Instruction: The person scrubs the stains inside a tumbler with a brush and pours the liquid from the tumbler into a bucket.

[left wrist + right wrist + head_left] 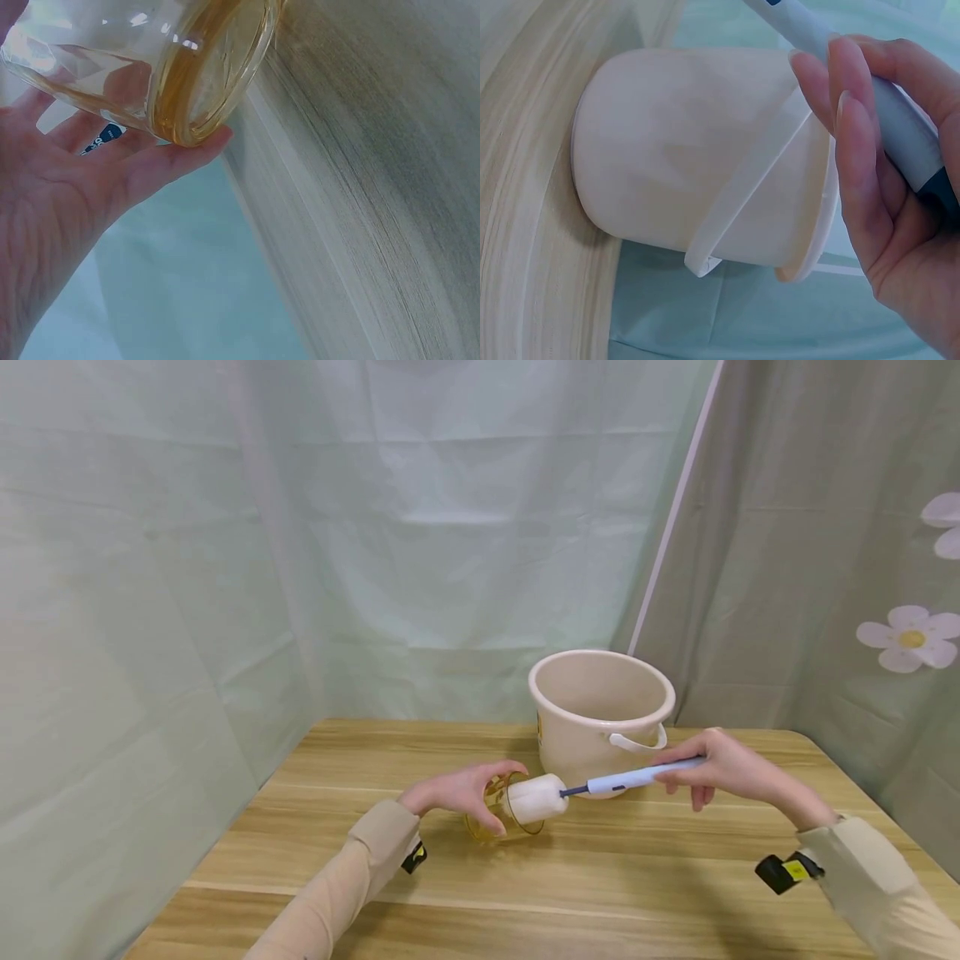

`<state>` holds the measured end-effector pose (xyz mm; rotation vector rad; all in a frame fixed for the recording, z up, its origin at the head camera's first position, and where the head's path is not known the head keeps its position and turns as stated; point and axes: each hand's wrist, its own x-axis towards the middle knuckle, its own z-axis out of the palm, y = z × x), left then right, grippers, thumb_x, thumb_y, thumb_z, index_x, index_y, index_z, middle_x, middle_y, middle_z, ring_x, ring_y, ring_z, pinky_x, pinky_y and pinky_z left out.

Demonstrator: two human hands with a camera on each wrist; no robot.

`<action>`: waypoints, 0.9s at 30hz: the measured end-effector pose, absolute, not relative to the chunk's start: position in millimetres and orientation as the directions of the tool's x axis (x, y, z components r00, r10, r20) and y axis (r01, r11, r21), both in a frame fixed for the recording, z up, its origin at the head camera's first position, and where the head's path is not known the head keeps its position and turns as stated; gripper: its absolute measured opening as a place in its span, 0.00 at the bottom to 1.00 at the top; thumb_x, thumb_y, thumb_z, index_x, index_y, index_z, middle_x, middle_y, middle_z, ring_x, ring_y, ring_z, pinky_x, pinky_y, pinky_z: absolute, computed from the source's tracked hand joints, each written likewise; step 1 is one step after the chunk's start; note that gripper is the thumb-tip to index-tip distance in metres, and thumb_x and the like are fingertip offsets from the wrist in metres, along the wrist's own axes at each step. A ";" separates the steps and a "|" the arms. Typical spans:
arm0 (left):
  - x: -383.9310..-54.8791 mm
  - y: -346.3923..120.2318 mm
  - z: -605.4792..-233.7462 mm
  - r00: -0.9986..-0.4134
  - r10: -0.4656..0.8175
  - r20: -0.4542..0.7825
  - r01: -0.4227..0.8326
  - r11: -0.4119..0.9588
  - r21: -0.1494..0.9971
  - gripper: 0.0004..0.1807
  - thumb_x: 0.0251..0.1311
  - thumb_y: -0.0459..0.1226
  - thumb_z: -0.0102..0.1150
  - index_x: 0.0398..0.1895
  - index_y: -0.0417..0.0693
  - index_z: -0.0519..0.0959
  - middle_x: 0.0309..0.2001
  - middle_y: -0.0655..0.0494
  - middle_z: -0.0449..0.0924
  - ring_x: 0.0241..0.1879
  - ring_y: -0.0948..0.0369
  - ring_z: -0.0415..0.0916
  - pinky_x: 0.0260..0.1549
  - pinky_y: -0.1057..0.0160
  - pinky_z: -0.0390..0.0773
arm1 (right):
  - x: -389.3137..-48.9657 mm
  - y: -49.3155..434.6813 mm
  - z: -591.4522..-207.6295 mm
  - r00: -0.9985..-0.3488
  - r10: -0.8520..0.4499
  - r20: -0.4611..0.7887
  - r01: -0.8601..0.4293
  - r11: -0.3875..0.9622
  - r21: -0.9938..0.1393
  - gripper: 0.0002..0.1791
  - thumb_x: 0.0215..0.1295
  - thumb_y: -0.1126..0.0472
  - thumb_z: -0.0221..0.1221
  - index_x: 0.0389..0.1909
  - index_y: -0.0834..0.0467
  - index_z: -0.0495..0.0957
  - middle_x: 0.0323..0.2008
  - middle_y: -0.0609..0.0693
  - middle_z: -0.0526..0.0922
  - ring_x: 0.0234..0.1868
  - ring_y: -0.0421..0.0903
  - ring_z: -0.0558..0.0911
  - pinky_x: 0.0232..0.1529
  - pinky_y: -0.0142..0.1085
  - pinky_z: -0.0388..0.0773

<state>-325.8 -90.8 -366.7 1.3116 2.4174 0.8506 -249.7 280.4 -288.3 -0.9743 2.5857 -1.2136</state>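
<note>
An amber glass cup (pixel 495 797) is tipped on its side above the table, its mouth toward the right. My left hand (pixel 461 792) grips it around the outside; the left wrist view shows the thick base of the glass (pixel 180 90) against the fingers. My right hand (pixel 723 768) holds the light blue handle (pixel 637 777) of a cup brush. The brush's white sponge head (pixel 537 798) sits at the cup's mouth, partly inside it. In the right wrist view, the fingers (pixel 855 142) curl round the handle.
Behind the hands stands a cream bucket (pixel 573 752) with a white carrying handle (pixel 637 743) hanging at its front right. All this is on a wooden table (pixel 420 902). Pale curtains (pixel 450 568) enclose the table at the back and sides.
</note>
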 end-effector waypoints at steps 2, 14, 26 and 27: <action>-326.0 -90.9 -366.8 -0.554 0.832 0.046 0.674 0.415 0.611 0.46 0.36 0.45 0.74 0.62 0.57 0.60 0.53 0.52 0.66 0.50 0.60 0.64 0.46 0.60 0.65 | -249.2 281.0 -287.9 -0.777 -0.610 0.158 -0.511 0.463 -0.724 0.13 0.59 0.63 0.59 0.44 0.64 0.78 0.23 0.49 0.80 0.13 0.48 0.77 0.14 0.41 0.73; -326.1 -90.9 -365.4 -0.549 0.835 0.049 0.672 0.406 0.619 0.46 0.35 0.46 0.74 0.62 0.55 0.60 0.51 0.47 0.67 0.47 0.59 0.65 0.44 0.61 0.66 | -249.2 282.9 -286.7 -0.748 -0.644 0.161 -0.535 0.441 -0.720 0.12 0.59 0.64 0.58 0.42 0.65 0.79 0.22 0.50 0.80 0.13 0.49 0.77 0.13 0.40 0.73; -325.5 -89.8 -363.4 -0.552 0.833 0.047 0.680 0.416 0.603 0.47 0.34 0.45 0.74 0.61 0.52 0.60 0.48 0.53 0.67 0.45 0.60 0.66 0.42 0.61 0.67 | -248.1 279.0 -288.7 -0.749 -0.638 0.177 -0.525 0.410 -0.746 0.13 0.59 0.65 0.59 0.43 0.66 0.78 0.23 0.51 0.81 0.14 0.50 0.77 0.14 0.41 0.73; -325.6 -89.7 -363.8 -0.553 0.832 0.046 0.677 0.416 0.607 0.47 0.34 0.45 0.74 0.61 0.52 0.61 0.47 0.54 0.67 0.44 0.60 0.66 0.42 0.62 0.67 | -248.2 278.6 -288.7 -0.750 -0.636 0.180 -0.525 0.407 -0.747 0.13 0.58 0.65 0.59 0.43 0.66 0.78 0.24 0.51 0.81 0.14 0.50 0.77 0.14 0.41 0.73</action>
